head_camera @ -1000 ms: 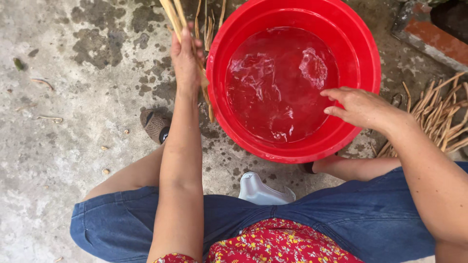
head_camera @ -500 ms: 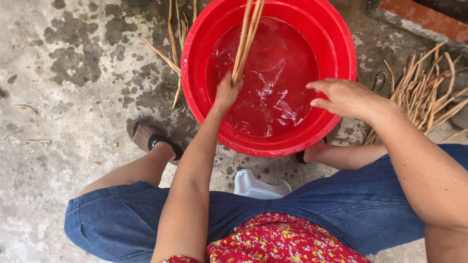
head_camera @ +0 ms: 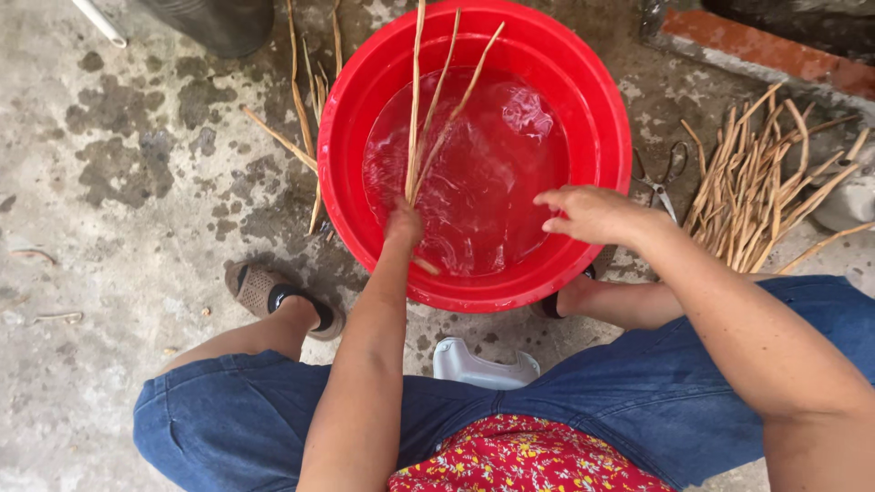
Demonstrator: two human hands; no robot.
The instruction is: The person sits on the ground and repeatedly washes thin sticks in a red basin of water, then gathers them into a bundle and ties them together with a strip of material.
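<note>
Thin tan sticks (head_camera: 428,118), three, gripped at lower ends by left hand (head_camera: 403,225), fist closed round them, over near-left part of red plastic basin (head_camera: 609,137). Upper ends fanned out toward far rim, lower parts dipped in rippling water (head_camera: 497,173). Right hand (head_camera: 592,215) hovering above near-right rim, fingers loosely spread, holding nothing. Basin on stained concrete floor (head_camera: 109,210), between knees in blue denim. More loose sticks (head_camera: 305,109) on floor just beside basin's left wall. Bigger stick pile (head_camera: 766,187) at right, scissors (head_camera: 658,178) between pile and basin. Brown sandal (head_camera: 264,290) at near left.
</note>
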